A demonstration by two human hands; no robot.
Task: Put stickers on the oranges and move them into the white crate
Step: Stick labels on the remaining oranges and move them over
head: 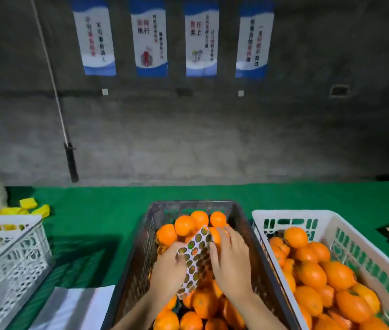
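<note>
"执行" on second wall poster

Green-covered table fills the lower frame. On it in front of me: dark crate bottom centre, white crate lower right, another white basket lower left, white paper at the bottom, yellow pieces mid left.

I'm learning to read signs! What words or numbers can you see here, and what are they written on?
First poster: Chinese writing, too blurred to read.
Second poster: "执行" seems legible; the rest is blurred.
Third poster: "上" seems legible; the rest is blurred.
Fourth poster: "一", "不放过" seem legible; the rest is blurred.
Sticker sheet: print too small to read.
Crates: no writing visible.
</note>
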